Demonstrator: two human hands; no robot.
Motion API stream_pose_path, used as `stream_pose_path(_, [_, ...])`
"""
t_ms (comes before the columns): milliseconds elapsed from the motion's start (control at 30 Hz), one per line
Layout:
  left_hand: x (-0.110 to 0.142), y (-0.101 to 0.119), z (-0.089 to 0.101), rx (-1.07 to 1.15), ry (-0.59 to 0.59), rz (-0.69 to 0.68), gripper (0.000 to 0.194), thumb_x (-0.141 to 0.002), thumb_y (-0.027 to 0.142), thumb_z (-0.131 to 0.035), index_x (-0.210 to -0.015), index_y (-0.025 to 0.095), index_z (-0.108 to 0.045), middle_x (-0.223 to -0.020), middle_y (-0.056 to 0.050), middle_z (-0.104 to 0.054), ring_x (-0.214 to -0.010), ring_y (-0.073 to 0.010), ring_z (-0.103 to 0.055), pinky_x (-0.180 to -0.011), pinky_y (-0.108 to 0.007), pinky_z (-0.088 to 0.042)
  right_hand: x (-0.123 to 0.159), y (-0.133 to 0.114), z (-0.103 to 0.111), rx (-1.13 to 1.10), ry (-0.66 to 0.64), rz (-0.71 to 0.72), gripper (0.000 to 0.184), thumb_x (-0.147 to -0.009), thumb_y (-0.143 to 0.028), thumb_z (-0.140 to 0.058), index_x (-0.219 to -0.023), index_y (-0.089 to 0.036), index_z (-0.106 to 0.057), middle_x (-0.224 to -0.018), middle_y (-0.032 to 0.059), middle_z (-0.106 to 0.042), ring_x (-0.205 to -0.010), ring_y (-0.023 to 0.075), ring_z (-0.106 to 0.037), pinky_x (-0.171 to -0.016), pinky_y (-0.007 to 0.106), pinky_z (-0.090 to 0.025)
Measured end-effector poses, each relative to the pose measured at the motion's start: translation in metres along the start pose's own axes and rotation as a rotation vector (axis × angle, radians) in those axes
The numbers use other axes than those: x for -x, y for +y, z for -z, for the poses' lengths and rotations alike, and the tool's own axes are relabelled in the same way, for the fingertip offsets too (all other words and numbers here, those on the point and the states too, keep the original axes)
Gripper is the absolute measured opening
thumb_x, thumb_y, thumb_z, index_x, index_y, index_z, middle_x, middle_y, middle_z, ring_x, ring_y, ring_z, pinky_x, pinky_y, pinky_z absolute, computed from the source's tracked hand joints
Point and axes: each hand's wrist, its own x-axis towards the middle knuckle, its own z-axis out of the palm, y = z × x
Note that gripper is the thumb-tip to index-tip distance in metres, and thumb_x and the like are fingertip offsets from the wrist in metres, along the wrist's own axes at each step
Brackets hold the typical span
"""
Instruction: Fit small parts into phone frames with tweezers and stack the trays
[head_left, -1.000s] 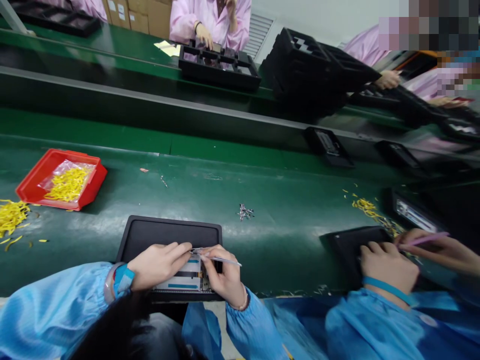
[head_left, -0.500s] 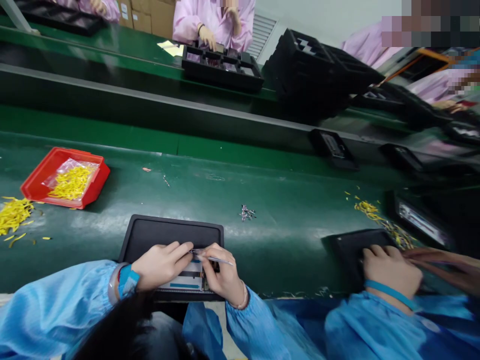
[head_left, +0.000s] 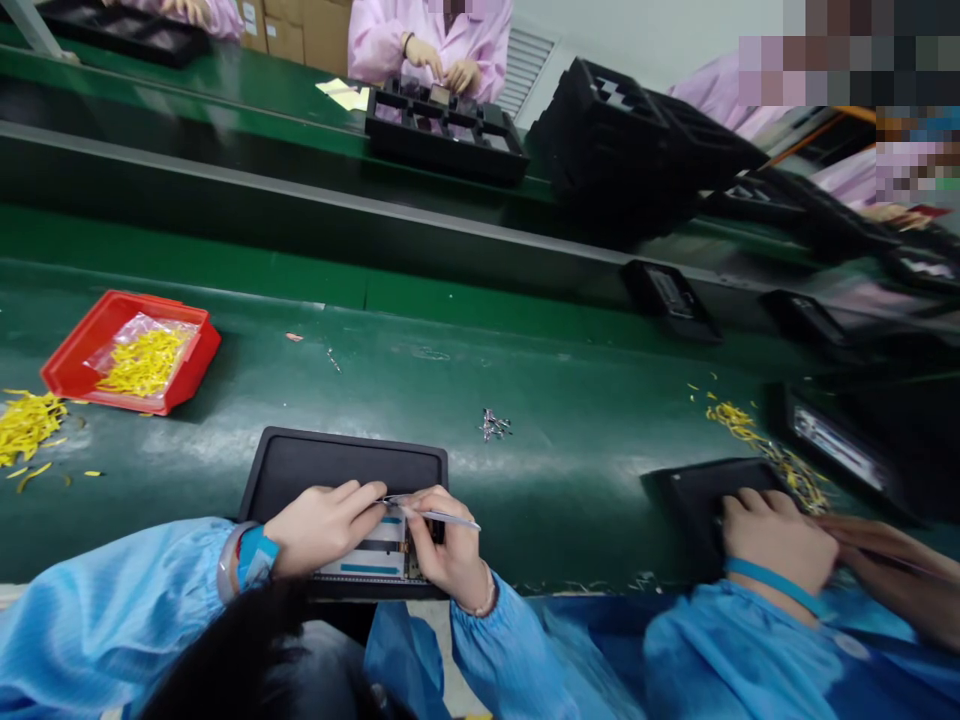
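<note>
Under our left fingers [head_left: 363,499] and right fingers [head_left: 424,545]: blue-striped device [head_left: 375,559] on black tray [head_left: 337,460] | right pinching slim tool [head_left: 454,520]; left grip unclear | we judge: fine tool work in hand; next needs steady tip

Device [head_left: 367,569] partly hidden, yellow pile [head_left: 28,425] cropped left
</note>
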Motion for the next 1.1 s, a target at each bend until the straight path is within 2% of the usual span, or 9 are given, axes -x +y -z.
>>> stream_pose_path(300, [0.001,0.003,-0.002,-0.025,0.051,0.01,0.022,-0.089,0.004,-0.037,-0.102,0.012,-0.055,-0.102,-0.011,-0.063,-0.076,-0.0179,-0.062,-0.052,-0.024,-0.054,-0.002,0.001,-0.001,-0.012,-0.064,-0.005,0.017,-0.086,-0.008,-0.047,-0.093,-0.023,-0.049,-0.069,0.0027,-0.059,-0.057,0.017,-0.055,-0.05,0.028,-0.046])
stream_pose_path(433, [-0.001,0.001,-0.003,0.041,0.071,0.035,0.024,-0.09,0.004,-0.034,-0.101,0.013,-0.054,-0.102,-0.009,-0.062,-0.078,-0.0171,-0.062,-0.056,-0.024,-0.054,0.0,0.001,-0.001,-0.043,-0.033,-0.039,0.013,-0.087,-0.01,-0.049,-0.092,-0.022,-0.052,-0.07,0.0025,-0.06,-0.059,0.0167,-0.058,-0.052,0.028,-0.047])
stream_pose_path(500, [-0.001,-0.001,-0.004,0.138,0.104,0.097,0.024,-0.091,0.006,-0.033,-0.1,0.015,-0.053,-0.101,-0.007,-0.062,-0.081,-0.0162,-0.063,-0.058,-0.022,-0.054,0.002,0.001,-0.002,-0.084,0.062,-0.131,0.009,-0.087,-0.014,-0.053,-0.093,-0.022,-0.054,-0.073,0.0021,-0.062,-0.063,0.0168,-0.061,-0.056,0.028,-0.049])
stream_pose_path(667, [-0.003,-0.005,-0.01,0.425,0.163,0.294,0.012,-0.09,0.021,-0.042,-0.096,0.018,-0.053,-0.112,-0.008,-0.055,-0.093,-0.016,-0.061,-0.074,-0.025,-0.054,0.006,0.0,0.0,-0.296,0.47,-0.339,0.012,-0.091,-0.024,-0.054,-0.102,-0.024,-0.049,-0.076,-0.0008,-0.066,-0.067,0.0157,-0.067,-0.065,0.029,-0.052])
stream_pose_path(767, [-0.005,-0.003,-0.015,0.439,0.204,0.279,0.016,-0.091,0.017,-0.041,-0.094,0.018,-0.057,-0.113,-0.008,-0.055,-0.093,-0.0162,-0.06,-0.078,-0.027,-0.053,0.007,-0.002,0.006,-0.273,0.608,-0.397,0.013,-0.09,-0.027,-0.056,-0.101,-0.023,-0.049,-0.074,-0.0019,-0.066,-0.066,0.0151,-0.066,-0.067,0.03,-0.051])
stream_pose_path(900, [-0.005,0.003,-0.017,0.299,0.191,0.236,0.026,-0.09,0.006,-0.034,-0.092,0.015,-0.059,-0.106,-0.008,-0.06,-0.086,-0.0168,-0.061,-0.076,-0.028,-0.052,0.011,-0.001,0.018,-0.194,0.688,-0.43,0.015,-0.092,-0.036,-0.051,-0.099,-0.023,-0.05,-0.069,-0.0043,-0.059,-0.065,0.0146,-0.062,-0.071,0.032,-0.049])
stream_pose_path(1000, [-0.002,0.007,-0.015,0.164,0.201,0.191,0.03,-0.089,0.003,-0.032,-0.101,0.011,-0.058,-0.104,-0.011,-0.061,-0.08,-0.0173,-0.061,-0.074,-0.028,-0.051,0.016,0.0,0.029,-0.042,0.626,-0.528,0.021,-0.091,-0.042,-0.049,-0.097,-0.022,-0.052,-0.071,-0.0032,-0.055,-0.064,0.0145,-0.058,-0.068,0.03,-0.047])
stream_pose_path(1100, [0.002,0.008,-0.013,0.113,0.247,0.192,0.032,-0.088,0.001,-0.031,-0.105,0.01,-0.057,-0.104,-0.011,-0.061,-0.083,-0.0176,-0.06,-0.078,-0.028,-0.05,0.021,-0.002,0.037,0.183,0.404,-0.65,0.032,-0.088,-0.05,-0.048,-0.091,-0.019,-0.059,-0.074,0.0013,-0.058,-0.066,0.0163,-0.056,-0.063,0.028,-0.044])
